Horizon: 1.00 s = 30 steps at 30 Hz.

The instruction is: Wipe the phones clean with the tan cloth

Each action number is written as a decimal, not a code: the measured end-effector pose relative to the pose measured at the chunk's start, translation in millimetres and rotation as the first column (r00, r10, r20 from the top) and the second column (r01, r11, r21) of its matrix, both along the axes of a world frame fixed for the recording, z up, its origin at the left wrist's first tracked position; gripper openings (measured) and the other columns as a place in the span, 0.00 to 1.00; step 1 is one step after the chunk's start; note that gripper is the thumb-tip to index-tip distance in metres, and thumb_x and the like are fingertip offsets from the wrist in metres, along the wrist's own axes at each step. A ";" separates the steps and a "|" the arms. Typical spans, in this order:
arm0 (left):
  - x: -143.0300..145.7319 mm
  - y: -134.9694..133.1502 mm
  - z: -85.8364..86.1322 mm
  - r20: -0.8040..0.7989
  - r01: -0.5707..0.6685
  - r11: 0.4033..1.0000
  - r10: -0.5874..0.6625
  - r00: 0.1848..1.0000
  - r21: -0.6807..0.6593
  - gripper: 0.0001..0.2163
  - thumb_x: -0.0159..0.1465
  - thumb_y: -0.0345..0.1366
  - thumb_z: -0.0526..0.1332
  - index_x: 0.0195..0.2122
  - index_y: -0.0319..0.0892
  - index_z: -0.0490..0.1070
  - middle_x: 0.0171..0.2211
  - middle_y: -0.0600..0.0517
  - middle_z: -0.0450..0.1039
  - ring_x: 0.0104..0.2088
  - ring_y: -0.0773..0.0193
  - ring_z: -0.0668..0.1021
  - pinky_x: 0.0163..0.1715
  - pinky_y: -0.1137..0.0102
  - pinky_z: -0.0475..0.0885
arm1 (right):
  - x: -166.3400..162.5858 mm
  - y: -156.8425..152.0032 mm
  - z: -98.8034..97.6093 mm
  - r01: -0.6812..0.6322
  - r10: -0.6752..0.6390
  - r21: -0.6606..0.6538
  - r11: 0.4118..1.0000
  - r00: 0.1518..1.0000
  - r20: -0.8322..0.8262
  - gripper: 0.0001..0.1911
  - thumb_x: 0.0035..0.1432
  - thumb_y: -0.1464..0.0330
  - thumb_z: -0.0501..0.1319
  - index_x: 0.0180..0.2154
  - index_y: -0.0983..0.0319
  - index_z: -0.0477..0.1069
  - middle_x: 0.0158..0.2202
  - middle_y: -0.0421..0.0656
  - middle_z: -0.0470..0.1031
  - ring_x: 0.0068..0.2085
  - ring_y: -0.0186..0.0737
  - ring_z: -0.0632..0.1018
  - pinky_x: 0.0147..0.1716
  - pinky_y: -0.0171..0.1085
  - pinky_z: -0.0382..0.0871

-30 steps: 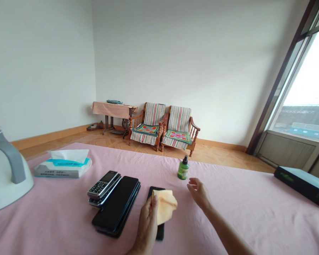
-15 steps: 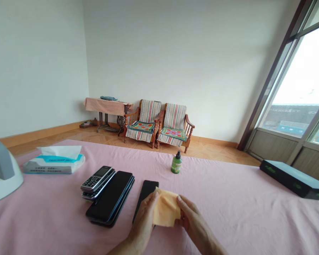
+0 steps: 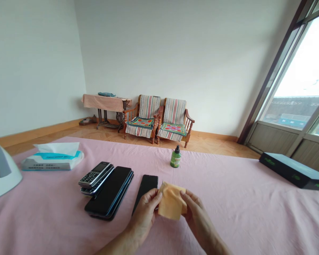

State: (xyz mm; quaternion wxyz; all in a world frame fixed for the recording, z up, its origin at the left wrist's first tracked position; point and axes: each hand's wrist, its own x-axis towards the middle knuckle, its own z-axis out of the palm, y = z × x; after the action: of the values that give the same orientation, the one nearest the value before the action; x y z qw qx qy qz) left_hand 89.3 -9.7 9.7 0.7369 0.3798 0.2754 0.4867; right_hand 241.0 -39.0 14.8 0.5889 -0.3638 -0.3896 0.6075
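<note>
A small yellow cloth (image 3: 172, 202) is stretched between my two hands above the pink-covered table. My left hand (image 3: 148, 205) pinches its left edge, and my right hand (image 3: 194, 207) pinches its right edge. Under and behind my left hand lies a black smartphone (image 3: 147, 186), partly hidden by the fingers. To the left, several smartphones (image 3: 112, 191) are stacked, dark screen on top. Against that stack rest keypad phones (image 3: 95, 174), one on another. Beyond the cloth stands a green spray bottle (image 3: 175, 157) with a black top.
A tissue pack (image 3: 53, 157) lies at the far left, near a white-and-grey appliance (image 3: 2, 170). On the right sits a black box (image 3: 292, 171). The pink tablecloth (image 3: 244, 212) has wrinkles. Two wooden chairs (image 3: 172, 120) and a draped small table (image 3: 106, 102) stand by the wall.
Both hands have moved slightly right with the cloth, which has turned a little between them. More of the single smartphone's right edge shows. The view has tilted slightly down.
</note>
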 end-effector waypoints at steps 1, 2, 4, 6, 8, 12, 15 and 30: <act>-0.3 -0.2 0.1 0.002 0.004 1.000 -0.004 1.000 -0.004 0.14 0.54 0.44 0.70 0.31 0.38 0.73 0.28 0.53 0.73 0.29 0.66 0.74 0.31 0.76 0.67 | -1.3 -0.6 1.0 -0.015 0.015 0.004 1.000 1.000 -0.017 0.17 0.57 0.56 0.61 0.40 0.63 0.76 0.33 0.45 0.77 0.32 0.40 0.77 0.32 0.36 0.68; -0.5 -0.6 0.6 0.006 0.010 1.000 -0.010 1.000 -0.010 0.13 0.55 0.43 0.69 0.31 0.38 0.73 0.28 0.53 0.73 0.29 0.67 0.74 0.31 0.76 0.67 | -2.6 -1.2 1.8 -0.032 0.032 0.013 0.999 0.999 -0.028 0.17 0.58 0.57 0.61 0.40 0.63 0.76 0.33 0.46 0.77 0.32 0.40 0.77 0.32 0.36 0.68; -1.0 -2.0 2.5 0.013 0.027 0.999 -0.026 1.000 -0.025 0.12 0.56 0.42 0.68 0.31 0.39 0.73 0.27 0.53 0.72 0.29 0.67 0.74 0.30 0.76 0.66 | -5.0 -2.1 2.3 -0.064 0.065 0.034 0.997 0.997 -0.038 0.15 0.57 0.59 0.63 0.39 0.64 0.76 0.33 0.45 0.77 0.33 0.40 0.77 0.33 0.36 0.68; -1.2 -3.3 4.6 0.023 0.040 0.998 -0.039 0.999 -0.038 0.11 0.56 0.42 0.68 0.30 0.39 0.72 0.26 0.54 0.71 0.28 0.67 0.74 0.28 0.76 0.66 | -6.4 -2.5 1.8 -0.078 0.080 0.041 0.996 0.996 -0.051 0.14 0.55 0.60 0.64 0.38 0.63 0.77 0.32 0.44 0.77 0.33 0.40 0.77 0.33 0.36 0.68; -1.4 -4.1 5.8 0.031 0.051 0.998 -0.049 0.998 -0.048 0.11 0.56 0.41 0.68 0.29 0.39 0.71 0.27 0.54 0.71 0.27 0.67 0.74 0.28 0.76 0.65 | -7.0 -2.7 1.4 -0.081 0.084 0.044 0.996 0.993 -0.079 0.13 0.55 0.60 0.64 0.37 0.63 0.77 0.31 0.44 0.77 0.32 0.40 0.77 0.33 0.36 0.68; -1.9 -3.8 5.1 0.039 0.065 0.996 -0.063 0.997 -0.054 0.10 0.57 0.40 0.67 0.30 0.39 0.70 0.27 0.54 0.71 0.27 0.68 0.73 0.27 0.76 0.65 | -8.4 -3.0 1.3 -0.116 0.121 0.044 0.992 0.983 -0.136 0.13 0.57 0.61 0.63 0.39 0.62 0.77 0.31 0.44 0.77 0.32 0.39 0.76 0.33 0.35 0.67; -2.5 -2.7 4.1 0.047 0.063 0.997 -0.061 0.997 -0.044 0.11 0.56 0.41 0.68 0.30 0.39 0.71 0.27 0.54 0.72 0.28 0.66 0.74 0.28 0.75 0.65 | -9.5 -2.2 -0.8 -0.138 0.143 0.044 0.989 0.979 -0.147 0.12 0.57 0.63 0.63 0.39 0.64 0.78 0.30 0.44 0.77 0.32 0.37 0.75 0.33 0.33 0.66; -3.9 -0.7 4.5 -0.135 0.079 0.984 -0.058 0.989 0.158 0.14 0.62 0.47 0.59 0.34 0.39 0.68 0.30 0.51 0.71 0.31 0.64 0.74 0.32 0.72 0.67 | -13.7 -6.7 0.2 -0.139 0.147 0.059 0.989 0.975 -0.164 0.10 0.58 0.65 0.63 0.38 0.64 0.78 0.29 0.43 0.76 0.30 0.33 0.72 0.32 0.31 0.63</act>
State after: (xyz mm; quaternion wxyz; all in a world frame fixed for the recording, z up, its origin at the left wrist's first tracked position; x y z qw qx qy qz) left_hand 85.3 -10.4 14.3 0.7003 0.4790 0.2686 0.4561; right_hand 227.3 -45.7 15.0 0.5829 -0.2683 -0.3780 0.6673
